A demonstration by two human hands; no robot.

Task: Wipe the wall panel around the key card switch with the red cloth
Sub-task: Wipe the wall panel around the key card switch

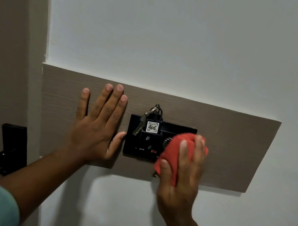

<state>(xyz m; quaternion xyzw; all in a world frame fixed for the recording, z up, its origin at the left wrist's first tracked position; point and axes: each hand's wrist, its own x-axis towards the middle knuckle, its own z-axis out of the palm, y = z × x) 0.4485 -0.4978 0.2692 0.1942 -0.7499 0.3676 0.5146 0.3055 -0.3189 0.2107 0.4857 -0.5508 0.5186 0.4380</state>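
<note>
The right hand (181, 173) kept a closed grip on the bunched red cloth (174, 151), pressed over the right part of the black key card switch (145, 143). The left hand (97, 122) lay open, flat on the wall panel (235, 148) just beside the switch.

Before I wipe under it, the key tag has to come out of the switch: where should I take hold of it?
Probably by the metal ring at the top of the key tag, pinched from above. The tag stands upright in the black key card switch, so it should lift straight up. The free left hand, flat on the wall panel beside it, is nearest; the right hand holds the red cloth.
</note>
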